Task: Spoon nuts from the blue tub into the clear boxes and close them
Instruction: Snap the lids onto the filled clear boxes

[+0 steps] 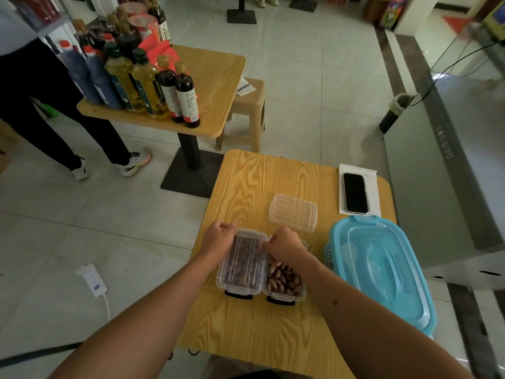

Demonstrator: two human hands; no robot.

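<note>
Two clear boxes full of brown nuts stand side by side on the wooden table (246,335). The left box (241,265) has its clear lid on; my left hand (220,237) grips its far left corner and my right hand (284,246) pinches its far right edge. The right box (284,281) is uncovered, its far end hidden under my right hand. A loose clear lid (293,212) lies behind the boxes. The blue tub (379,272) sits at the right with its lid on. No spoon is visible.
A phone (354,192) on white paper lies at the table's far right corner. Beyond stands another table (216,86) with several bottles, a stool (250,105), and a person's legs at left. A power strip (91,280) lies on the floor.
</note>
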